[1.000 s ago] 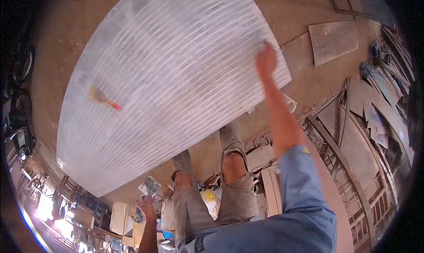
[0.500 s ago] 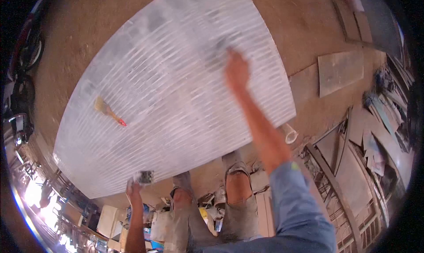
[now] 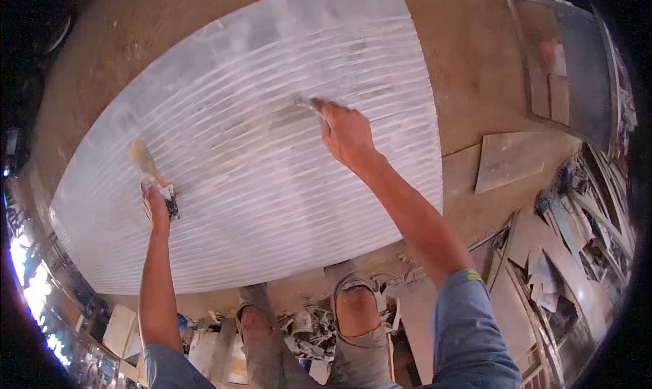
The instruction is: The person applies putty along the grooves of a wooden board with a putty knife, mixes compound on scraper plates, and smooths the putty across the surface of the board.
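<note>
A large pale board (image 3: 285,205) with a curved far edge and many parallel grooves lies before me. My right hand (image 3: 348,132) is closed around the handle of a scraper-like tool (image 3: 309,103), whose blade touches the board's upper middle. On the left, my left hand (image 3: 155,202) holds a small, smeared, dark and whitish container (image 3: 172,203) just above or on the board. A brush (image 3: 143,158) with pale bristles and a wooden handle lies beside that hand, its handle end partly hidden there.
Sheet scraps (image 3: 513,159) and a dark-framed panel (image 3: 570,63) are at the right. Piled offcuts (image 3: 564,253) fill the lower right. My knees (image 3: 357,311) are at the board's near edge, with debris around them.
My right hand has moved left and slightly down across the board with the tool. My left hand has moved up and left with the container, from the near edge to beside the brush.
</note>
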A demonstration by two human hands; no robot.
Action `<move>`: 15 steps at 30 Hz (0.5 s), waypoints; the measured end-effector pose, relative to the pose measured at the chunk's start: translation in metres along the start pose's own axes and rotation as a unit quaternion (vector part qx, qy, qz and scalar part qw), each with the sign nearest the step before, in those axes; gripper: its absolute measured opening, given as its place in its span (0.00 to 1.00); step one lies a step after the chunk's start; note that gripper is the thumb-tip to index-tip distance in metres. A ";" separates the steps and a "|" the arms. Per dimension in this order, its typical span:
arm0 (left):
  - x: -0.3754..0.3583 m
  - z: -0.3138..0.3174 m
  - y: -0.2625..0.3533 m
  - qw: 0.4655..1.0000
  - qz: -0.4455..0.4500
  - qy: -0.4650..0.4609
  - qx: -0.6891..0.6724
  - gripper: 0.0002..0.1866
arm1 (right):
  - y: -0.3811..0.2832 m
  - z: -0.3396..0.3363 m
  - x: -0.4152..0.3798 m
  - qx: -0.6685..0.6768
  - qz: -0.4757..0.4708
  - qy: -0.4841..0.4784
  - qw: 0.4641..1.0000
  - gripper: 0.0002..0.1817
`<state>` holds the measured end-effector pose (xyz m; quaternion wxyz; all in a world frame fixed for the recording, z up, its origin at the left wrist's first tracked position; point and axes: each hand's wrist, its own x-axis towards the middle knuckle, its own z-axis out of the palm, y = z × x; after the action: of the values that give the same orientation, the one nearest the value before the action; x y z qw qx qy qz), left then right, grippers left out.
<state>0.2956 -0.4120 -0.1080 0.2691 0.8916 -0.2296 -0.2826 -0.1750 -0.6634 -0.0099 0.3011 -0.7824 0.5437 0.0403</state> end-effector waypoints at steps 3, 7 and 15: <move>-0.001 0.004 0.031 0.986 -0.016 -0.005 0.168 0.25 | 0.058 -0.030 0.059 -0.058 -0.020 0.141 0.988 0.16; -0.002 0.018 0.038 0.975 -0.014 0.082 0.204 0.35 | 0.191 -0.116 0.186 -0.029 -0.067 0.133 0.988 0.17; 0.015 0.013 0.012 0.962 0.089 0.121 0.227 0.36 | 0.264 -0.084 0.020 -0.202 -0.233 0.118 0.944 0.30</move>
<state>0.2953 -0.4337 -0.1154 0.1094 0.9328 -0.3320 -0.0878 -0.4204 -0.7832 -0.0618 0.0714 -0.9308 0.3583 -0.0142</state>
